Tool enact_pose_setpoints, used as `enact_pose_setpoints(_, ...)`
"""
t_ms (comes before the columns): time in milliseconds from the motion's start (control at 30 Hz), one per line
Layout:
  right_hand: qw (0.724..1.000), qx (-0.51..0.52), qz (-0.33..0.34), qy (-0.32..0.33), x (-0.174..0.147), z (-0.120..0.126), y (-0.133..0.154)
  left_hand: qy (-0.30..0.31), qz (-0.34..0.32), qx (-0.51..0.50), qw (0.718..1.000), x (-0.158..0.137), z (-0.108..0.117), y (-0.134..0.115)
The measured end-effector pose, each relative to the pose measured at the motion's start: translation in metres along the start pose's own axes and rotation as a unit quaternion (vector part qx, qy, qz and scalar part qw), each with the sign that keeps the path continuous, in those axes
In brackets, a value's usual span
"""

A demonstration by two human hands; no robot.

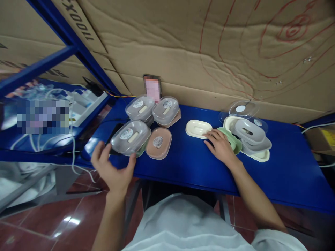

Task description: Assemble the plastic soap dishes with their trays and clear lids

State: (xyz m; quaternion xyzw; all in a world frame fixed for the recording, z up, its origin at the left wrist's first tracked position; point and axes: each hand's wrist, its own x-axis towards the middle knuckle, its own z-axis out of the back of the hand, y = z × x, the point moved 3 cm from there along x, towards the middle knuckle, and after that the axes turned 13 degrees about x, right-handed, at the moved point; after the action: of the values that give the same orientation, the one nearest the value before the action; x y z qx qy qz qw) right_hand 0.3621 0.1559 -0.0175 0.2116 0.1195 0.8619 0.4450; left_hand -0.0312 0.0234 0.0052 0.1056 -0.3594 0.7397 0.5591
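My left hand (113, 169) is open, thumb and fingers spread at the near left end of a clear-lidded oval plastic box (131, 136). Whether it touches the box I cannot tell. My right hand (222, 145) lies with its fingers stretched out, fingertips at the right end of a shallow cream oval dish (195, 128). Partly under that hand are green oval dishes (237, 144). Between the hands sits a brown oval box piece (162, 150) with a round label. Two more clear-lidded boxes (140, 108) (165, 111) stand behind it.
Grey dishes (250, 131) and cream ones pile up at the right, with clear lids (243, 109) behind. A phone (152, 87) leans on the cardboard wall (183, 45). White cables (73, 150) and a power strip (87, 108) lie left. The blue table's (188, 170) front edge is near my body.
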Motion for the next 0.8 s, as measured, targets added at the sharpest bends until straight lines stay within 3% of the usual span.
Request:
enact_pose_setpoints(67,0.999,0.047,0.010,0.012,0.001,0.009,0.007,-0.103,-0.102,-0.017,0.989,-0.010,0.010,-0.035)
enact_pose_setpoints(133,0.992,0.123,0.025,0.029,0.000,0.026,0.015,-0.047,-0.225,-0.063,0.971,-0.019,0.005,-0.079)
enact_pose_setpoints(200,0.980,0.194,0.023,0.038,-0.004,0.047,0.016,0.053,-0.332,-0.058,0.940,-0.026,-0.012,-0.120)
enact_pose_setpoints(300,0.977,0.204,-0.030,0.052,-0.016,0.067,0.000,0.142,-0.407,0.013,0.902,-0.030,-0.048,-0.157)
enact_pose_setpoints(400,0.989,0.100,-0.071,0.087,-0.024,0.061,-0.021,0.171,-0.472,0.111,0.858,-0.031,-0.081,-0.170)
enact_pose_setpoints(500,0.994,0.034,-0.069,0.077,-0.018,0.049,-0.026,0.160,-0.535,0.150,0.816,-0.030,-0.100,-0.172)
enact_pose_setpoints(633,0.988,0.138,-0.061,-0.025,-0.001,0.056,-0.016,0.163,-0.547,0.129,0.811,-0.029,-0.106,-0.168)
enact_pose_setpoints(700,0.957,0.249,-0.100,-0.106,0.002,0.062,-0.019,0.178,-0.537,0.112,0.817,-0.029,-0.107,-0.165)
enact_pose_setpoints(800,0.862,0.432,-0.190,-0.182,-0.003,0.051,-0.033,0.198,-0.532,0.090,0.818,-0.029,-0.109,-0.158)
